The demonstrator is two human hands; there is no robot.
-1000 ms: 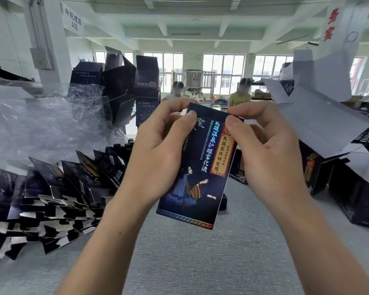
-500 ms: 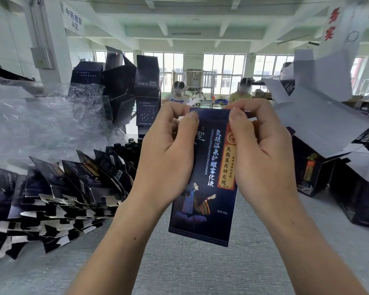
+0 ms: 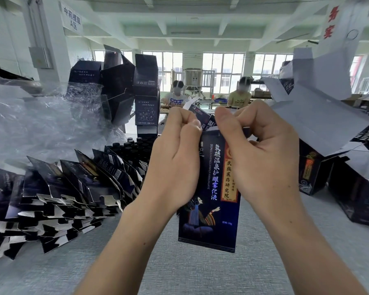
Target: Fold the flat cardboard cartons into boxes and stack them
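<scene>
Cardboard carton (image 3: 209, 188) is hanging upright now, no longer tilted | left hand (image 3: 175, 162) and right hand (image 3: 262, 162) are pinching its top flaps (image 3: 198, 113) open | erecting is starting.

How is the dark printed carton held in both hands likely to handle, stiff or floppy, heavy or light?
Probably light: the carton hangs from pinches by the left hand and right hand at its top. Likely stiff in the panels, which look flat, yet its top flaps bend under the fingers.
</scene>
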